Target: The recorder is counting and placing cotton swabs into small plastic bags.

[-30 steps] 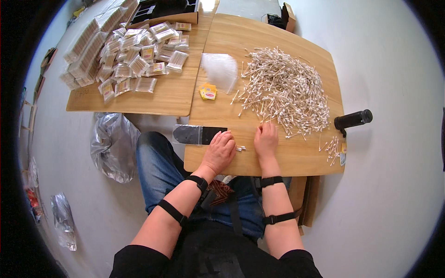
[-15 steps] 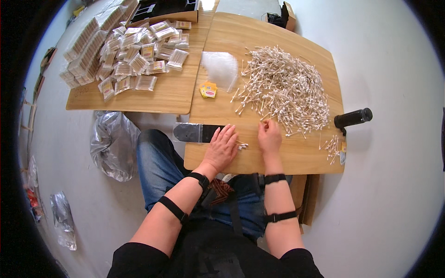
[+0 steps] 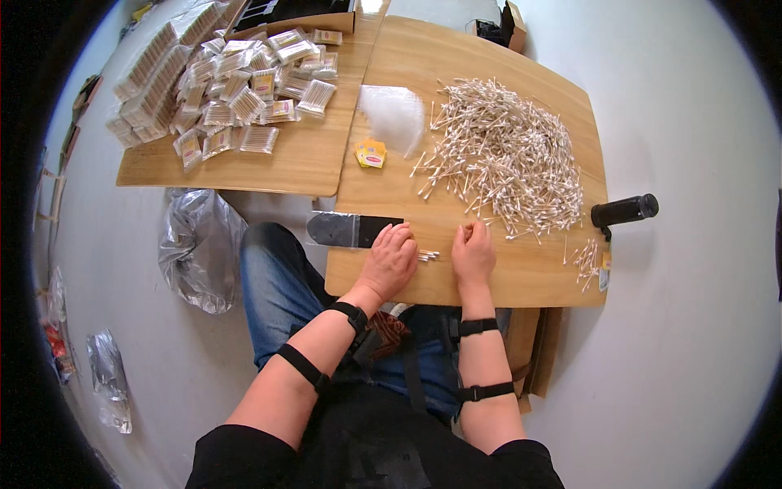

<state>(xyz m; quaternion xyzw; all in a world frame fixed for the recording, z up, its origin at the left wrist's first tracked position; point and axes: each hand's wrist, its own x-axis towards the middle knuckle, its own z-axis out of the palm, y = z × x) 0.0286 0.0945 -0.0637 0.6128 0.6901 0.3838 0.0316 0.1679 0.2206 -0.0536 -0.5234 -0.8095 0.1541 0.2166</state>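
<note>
My left hand point(image 3: 389, 257) lies over a small bundle of cotton swabs point(image 3: 428, 255), its fingers curled on them; white tips stick out on its right side. Beneath its fingertips is the right end of a flat black strip point(image 3: 376, 231), whose rounded left part sits in a clear plastic bag point(image 3: 332, 229). Just to the right, my right hand point(image 3: 473, 257) is closed in a pinch near the table's front part. What its fingertips hold, if anything, is too small to make out. Beyond it spreads a big loose heap of cotton swabs point(image 3: 509, 159).
Clear bags point(image 3: 393, 118) and yellow cards point(image 3: 371, 154) lie beyond my left hand. Packed swab bags point(image 3: 244, 90) pile up on the left table. A black cylinder point(image 3: 625, 211) juts past the right edge, near a few loose swabs point(image 3: 586, 262). A grey plastic sack point(image 3: 199, 253) stands below.
My right hand has drawn back slightly from the edge of the heap toward me, still pinched. My left hand's fingers have curled more over the bundle. The view has shifted slightly.
</note>
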